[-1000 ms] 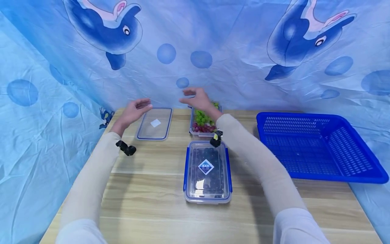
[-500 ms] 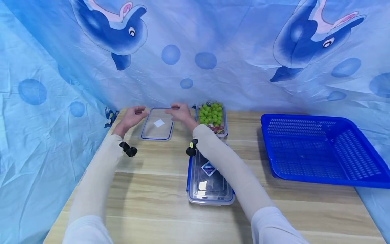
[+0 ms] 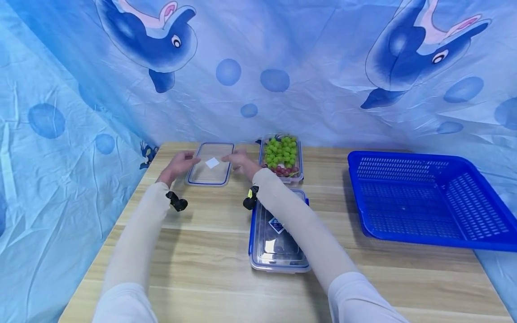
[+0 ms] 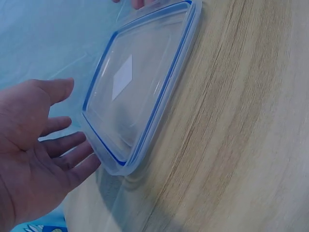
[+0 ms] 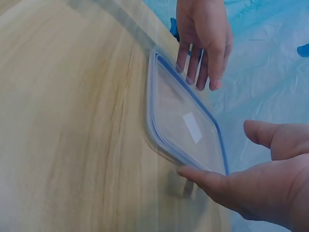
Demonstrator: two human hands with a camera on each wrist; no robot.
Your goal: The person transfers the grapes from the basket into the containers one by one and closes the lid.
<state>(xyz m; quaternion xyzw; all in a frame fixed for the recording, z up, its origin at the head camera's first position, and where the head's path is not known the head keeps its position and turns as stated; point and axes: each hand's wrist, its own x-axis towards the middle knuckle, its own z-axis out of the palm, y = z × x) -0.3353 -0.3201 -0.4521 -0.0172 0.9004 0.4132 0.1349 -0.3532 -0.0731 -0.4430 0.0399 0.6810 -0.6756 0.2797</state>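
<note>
A clear plastic container lid with a blue seal and a white diamond sticker lies at the back left of the table. My left hand is at its left edge, fingers extended and thumb held apart; in the left wrist view the fingertips meet the lid's rim. On the opposite side is my right hand, blurred in the head view. The right wrist view shows its index finger along the lid's edge, with the thumb raised over it. Neither thumb presses on the lid.
Right of the lid, an uncovered container holds green grapes and red grapes. A lidded container with dark contents stands nearer, partly under my right forearm. A blue plastic basket is at the right. A dolphin-print curtain hangs behind.
My right hand has moved left and down from above the grape container to the lid's right side. My left hand has come slightly down and right to the lid's left edge.
</note>
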